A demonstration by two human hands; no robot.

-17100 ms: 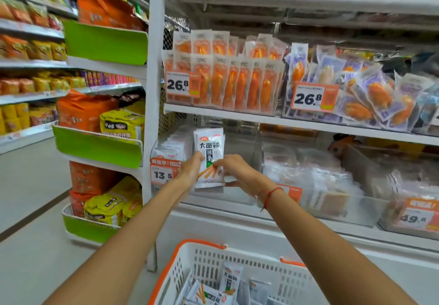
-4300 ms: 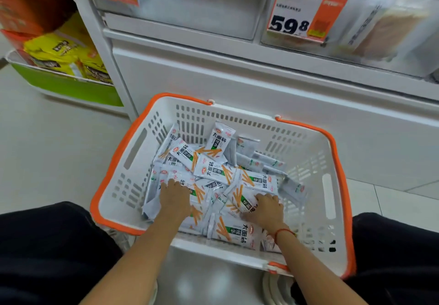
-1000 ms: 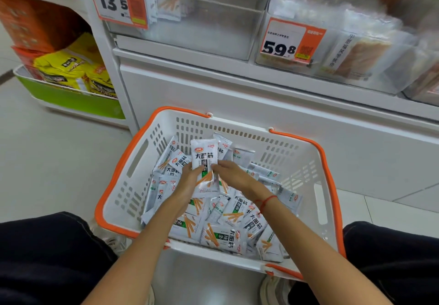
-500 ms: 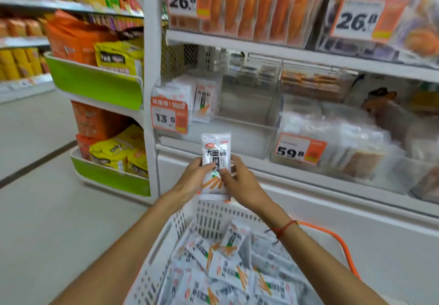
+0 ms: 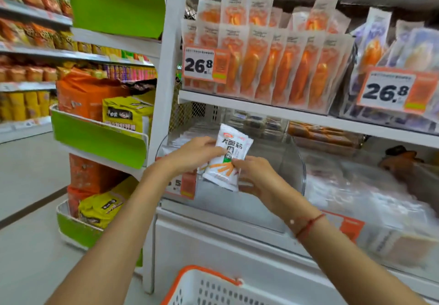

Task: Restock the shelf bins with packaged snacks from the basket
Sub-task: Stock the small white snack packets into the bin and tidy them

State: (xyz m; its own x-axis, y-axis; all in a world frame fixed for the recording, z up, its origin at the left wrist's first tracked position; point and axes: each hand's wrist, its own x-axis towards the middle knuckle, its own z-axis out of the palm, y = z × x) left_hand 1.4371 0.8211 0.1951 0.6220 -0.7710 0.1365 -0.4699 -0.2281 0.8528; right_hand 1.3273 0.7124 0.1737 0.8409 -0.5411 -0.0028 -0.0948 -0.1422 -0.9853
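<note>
The left hand [image 5: 194, 153] pinched the left edge of a small stack of white snack packets [image 5: 228, 159], which stood tilted over the front lip of the clear shelf bin [image 5: 294, 162], and the right hand [image 5: 256, 176] gripped the stack's lower right corner. To do the step well, the stack likely needed squaring upright, labels forward, then sliding in against the packets already standing at the bin's left side, both hands letting go only once it leaned firmly. The orange-rimmed basket [image 5: 202, 271] sat below, its contents out of sight, so how much restocking remained could not be told.
</note>
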